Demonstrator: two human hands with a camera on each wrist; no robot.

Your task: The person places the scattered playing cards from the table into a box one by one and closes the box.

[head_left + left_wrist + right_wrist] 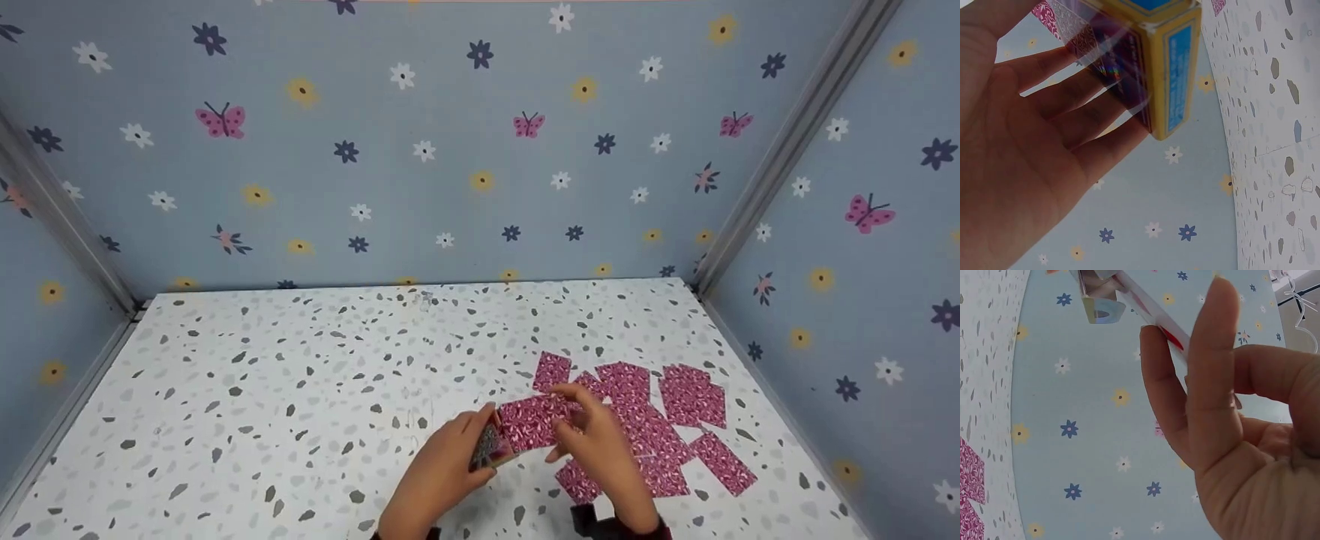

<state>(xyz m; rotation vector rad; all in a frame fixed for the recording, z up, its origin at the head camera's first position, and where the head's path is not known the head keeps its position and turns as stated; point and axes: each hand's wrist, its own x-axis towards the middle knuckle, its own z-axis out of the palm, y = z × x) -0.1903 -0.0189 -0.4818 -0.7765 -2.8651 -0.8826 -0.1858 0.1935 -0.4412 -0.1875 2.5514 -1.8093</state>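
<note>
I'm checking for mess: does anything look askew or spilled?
Yes: rectangular pink-and-white patterned cards lie scattered on the speckled white tabletop, near the right hand. They look untidy because many overlap at uneven angles instead of forming one neat stack. No spill is visible.

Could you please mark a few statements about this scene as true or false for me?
1. The left hand holds the box. True.
2. The right hand holds a card. True.
3. Loose cards lie on the table. True.
4. In the head view, the loose cards lie left of the box. False: they lie to its right.
5. The table is plain black. False: it is white with darker flecks.
</note>
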